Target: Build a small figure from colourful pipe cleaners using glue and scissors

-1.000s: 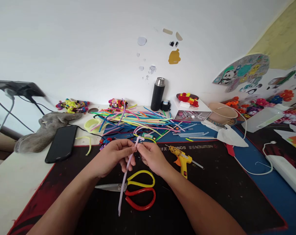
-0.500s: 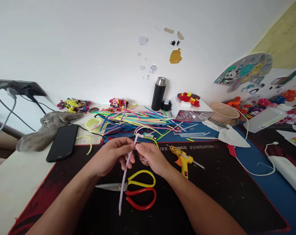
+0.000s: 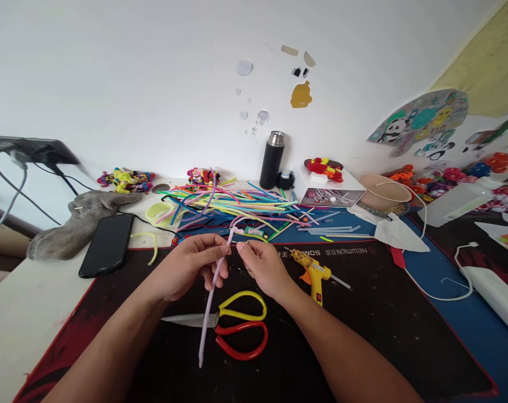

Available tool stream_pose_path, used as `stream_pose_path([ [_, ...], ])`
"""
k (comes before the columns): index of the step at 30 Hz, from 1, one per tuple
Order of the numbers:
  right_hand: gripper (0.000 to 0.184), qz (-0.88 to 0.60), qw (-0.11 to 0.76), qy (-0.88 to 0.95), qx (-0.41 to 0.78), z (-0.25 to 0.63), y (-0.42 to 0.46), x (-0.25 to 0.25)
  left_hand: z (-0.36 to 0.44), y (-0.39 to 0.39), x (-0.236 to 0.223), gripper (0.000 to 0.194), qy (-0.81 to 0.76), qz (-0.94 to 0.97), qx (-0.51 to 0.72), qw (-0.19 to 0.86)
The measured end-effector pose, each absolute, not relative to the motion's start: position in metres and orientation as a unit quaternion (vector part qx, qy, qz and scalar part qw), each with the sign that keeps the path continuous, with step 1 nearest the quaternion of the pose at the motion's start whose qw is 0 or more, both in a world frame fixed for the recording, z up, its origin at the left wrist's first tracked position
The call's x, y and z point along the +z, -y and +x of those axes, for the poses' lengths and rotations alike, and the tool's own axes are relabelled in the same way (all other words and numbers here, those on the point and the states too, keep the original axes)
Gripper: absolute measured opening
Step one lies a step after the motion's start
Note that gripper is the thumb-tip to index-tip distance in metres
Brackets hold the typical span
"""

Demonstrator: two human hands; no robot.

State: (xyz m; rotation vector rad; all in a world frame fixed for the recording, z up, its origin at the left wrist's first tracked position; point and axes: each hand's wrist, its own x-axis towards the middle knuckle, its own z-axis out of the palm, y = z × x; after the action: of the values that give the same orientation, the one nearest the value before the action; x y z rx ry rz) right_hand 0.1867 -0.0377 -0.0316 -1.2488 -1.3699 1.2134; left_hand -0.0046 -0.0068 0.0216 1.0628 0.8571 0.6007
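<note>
My left hand (image 3: 191,268) pinches a pale lilac pipe cleaner (image 3: 204,338) between thumb and fingers. Its long straight tail hangs down toward me, and its upper end is bent into a small loop or hook above the fingertips. My right hand (image 3: 266,271) is closed, thumb against curled fingers, a little to the right of the pipe cleaner and apart from it; whether something small is in it stays hidden. Below both hands lie scissors (image 3: 214,320) with one yellow and one red handle, the pipe cleaner's tail crossing over them.
A yellow glue gun (image 3: 316,274) rests right of my hands on the black mat (image 3: 384,324). Behind, many coloured pipe cleaners (image 3: 237,201) are heaped before a black thermos (image 3: 272,162). A phone (image 3: 106,245) lies at left; glue sticks (image 3: 333,230) lie beyond the mat.
My right hand has drawn away from the pipe cleaner, leaving a small gap. My left hand has shifted slightly left, and the pipe cleaner's tail has swung left with it.
</note>
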Motion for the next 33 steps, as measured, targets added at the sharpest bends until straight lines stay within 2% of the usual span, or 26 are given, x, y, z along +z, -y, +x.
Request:
stream_pose_path([
  [21,0.052,-0.527,0.426,0.571,0.464,0.1861,0.0392,-0.0248,-0.0053,0.0069,0.0199,0.054,-0.388,0.503,0.253,0.73],
  [33,0.05,-0.498,0.404,0.594,0.486,0.1855,0.0399,-0.0226,-0.0027,0.0076,0.0172,0.056,-0.398,0.587,0.219,0.67],
])
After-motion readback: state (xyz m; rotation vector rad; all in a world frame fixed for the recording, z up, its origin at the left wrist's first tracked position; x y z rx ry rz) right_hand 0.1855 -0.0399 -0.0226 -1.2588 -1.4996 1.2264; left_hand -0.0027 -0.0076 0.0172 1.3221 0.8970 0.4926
